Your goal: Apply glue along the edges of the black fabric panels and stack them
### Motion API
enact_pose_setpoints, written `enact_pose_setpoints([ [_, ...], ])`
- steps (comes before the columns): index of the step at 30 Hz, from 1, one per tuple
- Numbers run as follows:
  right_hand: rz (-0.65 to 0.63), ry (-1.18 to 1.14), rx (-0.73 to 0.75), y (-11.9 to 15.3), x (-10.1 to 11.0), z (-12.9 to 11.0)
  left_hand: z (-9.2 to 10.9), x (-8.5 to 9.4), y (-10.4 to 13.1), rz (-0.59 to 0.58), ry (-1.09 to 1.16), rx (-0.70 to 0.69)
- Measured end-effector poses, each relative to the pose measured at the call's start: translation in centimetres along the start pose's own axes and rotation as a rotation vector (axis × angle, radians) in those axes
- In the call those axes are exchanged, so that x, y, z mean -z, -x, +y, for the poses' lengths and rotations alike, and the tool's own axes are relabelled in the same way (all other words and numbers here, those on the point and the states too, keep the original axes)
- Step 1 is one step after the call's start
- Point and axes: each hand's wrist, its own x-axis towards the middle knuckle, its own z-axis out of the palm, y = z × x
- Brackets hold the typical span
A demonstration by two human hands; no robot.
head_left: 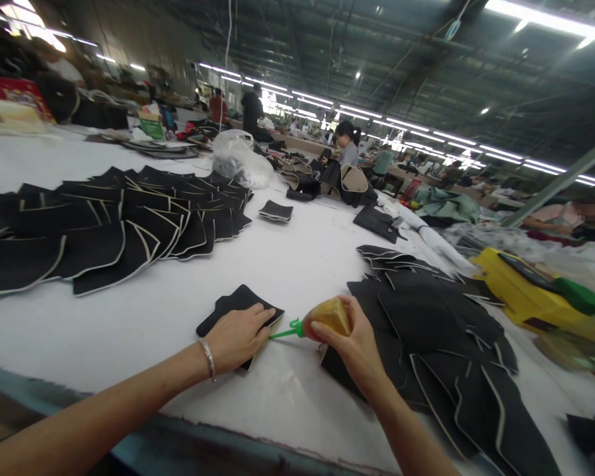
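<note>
Bare forearms [123,400] reach in from the near side of a small black, leather-like panel [235,299] with pale edges. Left hand [242,336] lies flat on it; right hand [357,336], apart, wraps an amber, teardrop-shaped plastic bottle [328,316] just right of the panel. Likely light and squeezable, it suits a grip round its belly; its long axis runs sideways, nearly level, thin green nozzle [286,332] pointing left at the panel's edge

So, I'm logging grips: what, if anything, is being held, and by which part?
The right hand holds the bottle by its amber body; the left hand lies on a black piece.
</note>
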Motion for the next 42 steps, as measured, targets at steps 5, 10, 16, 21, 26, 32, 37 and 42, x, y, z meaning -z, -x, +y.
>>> enact_pose_setpoints([
  [5,-0.107,-0.070,-0.025,0.6,-0.2,0.0,0.0,0.0,0.0,-0.012,-0.001,-0.001],
  [10,-0.049,-0.041,-0.016,1.1,-0.5,-0.1,0.0,0.1,0.1,-0.015,-0.010,0.004],
  [16,-0.144,-0.118,-0.037,1.4,-0.5,-0.1,0.1,0.2,0.2,-0.030,-0.021,0.014],
  [21,-0.112,-0.096,-0.022,1.3,-0.3,0.2,0.1,0.1,0.2,-0.028,-0.024,0.009],
  [26,-0.173,-0.089,0.012,0.9,0.1,0.3,0.3,0.1,0.2,-0.033,-0.054,0.015],
  [32,-0.138,-0.039,0.067,1.0,0.3,0.5,0.4,0.3,0.2,-0.049,-0.049,0.013],
  [37,-0.106,-0.026,0.095,0.2,0.7,0.8,0.3,0.0,0.2,-0.041,-0.045,0.002],
  [42,0.019,0.071,0.168,-0.6,1.5,1.0,0.2,0.0,0.0,-0.037,-0.017,-0.004],
])
